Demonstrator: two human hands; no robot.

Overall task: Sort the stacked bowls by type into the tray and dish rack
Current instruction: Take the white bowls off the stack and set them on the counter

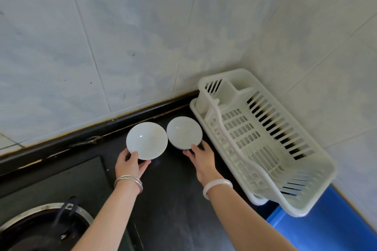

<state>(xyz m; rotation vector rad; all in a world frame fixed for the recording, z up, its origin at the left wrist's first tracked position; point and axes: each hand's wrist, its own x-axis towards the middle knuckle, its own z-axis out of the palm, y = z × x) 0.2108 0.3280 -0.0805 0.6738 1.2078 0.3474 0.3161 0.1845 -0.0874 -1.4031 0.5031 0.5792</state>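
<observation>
Two white bowls sit side by side on the black counter near the tiled wall. My left hand (130,164) grips the near rim of the left bowl (146,139), thumb on top. My right hand (201,157) holds the near edge of the right bowl (183,132), which seems to rest on another one below it. Right of the bowls stands a white slotted dish rack (265,138), tilted on a white tray (195,108) beneath it. The rack holds nothing.
A gas stove burner (44,228) with a dark grate lies at the lower left, set in the black counter (173,199). A blue surface (326,228) shows at the lower right under the rack's end. Tiled walls meet in a corner behind the rack.
</observation>
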